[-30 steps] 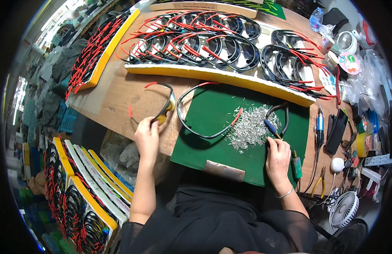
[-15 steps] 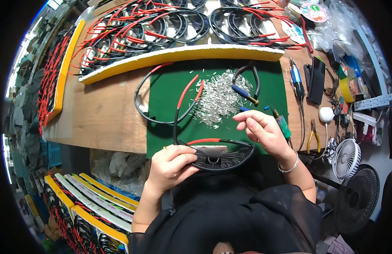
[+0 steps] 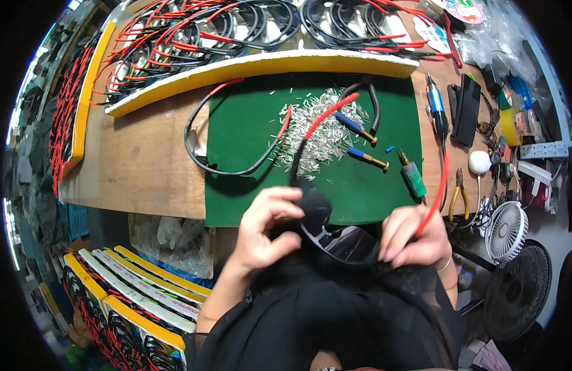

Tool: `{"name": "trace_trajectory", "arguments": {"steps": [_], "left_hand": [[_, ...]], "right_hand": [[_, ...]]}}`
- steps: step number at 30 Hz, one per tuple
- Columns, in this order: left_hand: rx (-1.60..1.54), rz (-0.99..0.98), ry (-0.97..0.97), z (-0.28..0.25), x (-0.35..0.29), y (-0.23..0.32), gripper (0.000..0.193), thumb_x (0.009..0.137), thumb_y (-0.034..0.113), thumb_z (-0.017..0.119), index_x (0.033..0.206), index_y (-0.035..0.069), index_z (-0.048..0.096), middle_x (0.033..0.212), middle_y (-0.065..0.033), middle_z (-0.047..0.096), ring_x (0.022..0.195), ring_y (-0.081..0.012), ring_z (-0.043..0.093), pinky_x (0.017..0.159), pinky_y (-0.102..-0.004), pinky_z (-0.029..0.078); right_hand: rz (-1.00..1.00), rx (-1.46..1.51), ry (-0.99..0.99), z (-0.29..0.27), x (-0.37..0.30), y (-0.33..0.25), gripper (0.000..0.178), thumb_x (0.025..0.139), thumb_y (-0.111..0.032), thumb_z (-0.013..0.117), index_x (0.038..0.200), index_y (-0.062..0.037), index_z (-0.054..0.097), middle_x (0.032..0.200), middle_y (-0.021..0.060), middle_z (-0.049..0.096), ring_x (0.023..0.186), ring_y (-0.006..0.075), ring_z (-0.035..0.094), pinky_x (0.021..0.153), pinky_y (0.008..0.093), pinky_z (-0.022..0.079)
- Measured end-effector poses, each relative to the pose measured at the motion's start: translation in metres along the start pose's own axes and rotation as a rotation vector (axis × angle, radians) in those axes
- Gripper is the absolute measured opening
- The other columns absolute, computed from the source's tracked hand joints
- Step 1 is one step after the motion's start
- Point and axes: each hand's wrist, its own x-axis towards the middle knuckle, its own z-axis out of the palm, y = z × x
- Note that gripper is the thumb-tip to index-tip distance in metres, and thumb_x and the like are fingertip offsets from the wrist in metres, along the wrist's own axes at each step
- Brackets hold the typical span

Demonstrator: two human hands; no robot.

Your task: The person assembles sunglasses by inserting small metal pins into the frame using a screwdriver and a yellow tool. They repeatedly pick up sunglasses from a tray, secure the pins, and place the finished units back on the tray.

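Observation:
Black sunglasses (image 3: pixel 353 244) with dark lenses and red temple tips are held tilted in front of me, just off the table's near edge. My right hand (image 3: pixel 416 238) pinches their right end, and a red tip rises past its fingers. At the other end my left hand (image 3: pixel 267 229) curls round the left lens, thumb and fingers apart; its exact contact is partly hidden. Beyond them on a green mat (image 3: pixel 236 204) lies a heap of small silver pins (image 3: pixel 314 139). A black frame with red tips (image 3: pixel 190 145) rests at the mat's left edge.
Two blue-handled tools (image 3: pixel 354 128) with brass ends lie right of the heap, near a green-handled tool (image 3: pixel 413 179). Yellow-handled pliers (image 3: pixel 460 195), a phone (image 3: pixel 465 111) and a white fan (image 3: pixel 506 232) are farther right. A yellow-edged foam tray (image 3: pixel 261 68) of frames spans the back.
My right hand has come down and closed on the sunglasses' right end. The sunglasses have turned from edge-on to show their lenses, and my left hand's grip has loosened and shifted right.

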Motion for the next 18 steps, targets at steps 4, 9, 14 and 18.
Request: {"name": "trace_trajectory", "arguments": {"steps": [4,9,14,18], "left_hand": [[-0.333,-0.468,0.354,0.046,0.015,-0.017,0.052,0.080,0.002,0.063,0.121,0.000,0.032,0.118,-0.0112,0.041,0.085,-0.0097,0.053,0.078,-0.0214,0.045],[-0.323,-0.484,0.140,0.056,0.012,-0.021,0.025,0.087,0.011,0.056,0.108,-0.001,0.051,0.094,-0.0031,0.059,0.087,-0.0072,0.053,0.079,-0.0231,0.044],[-0.202,-0.535,-0.036,0.060,0.011,-0.021,0.024,0.086,0.008,0.055,0.108,-0.001,0.052,0.093,-0.0020,0.058,0.086,-0.0065,0.052,0.078,-0.0232,0.044],[-0.255,-0.573,-0.061,0.062,0.011,-0.030,0.026,0.085,0.008,0.056,0.109,0.000,0.050,0.095,-0.0035,0.057,0.090,-0.0081,0.052,0.080,-0.0233,0.043]], "right_hand": [[-0.084,-0.214,-0.269,0.042,0.019,-0.001,0.016,0.078,-0.011,0.066,0.090,-0.0033,0.061,0.084,0.0073,0.059,0.067,0.0212,0.058,0.063,0.0306,0.048],[-0.191,-0.210,-0.314,0.029,0.025,0.010,0.023,0.077,-0.014,0.067,0.095,-0.0011,0.063,0.085,0.0079,0.060,0.072,0.0228,0.059,0.062,0.0299,0.049],[0.066,-0.660,0.397,0.006,0.028,0.028,0.027,0.076,-0.006,0.063,0.102,-0.0009,0.059,0.087,0.0124,0.058,0.070,0.0196,0.059,0.059,0.0291,0.048],[-0.199,-0.825,0.266,0.015,0.035,0.046,0.020,0.070,-0.003,0.064,0.089,-0.0031,0.059,0.079,0.0091,0.057,0.070,0.0254,0.058,0.061,0.0309,0.048]]}}
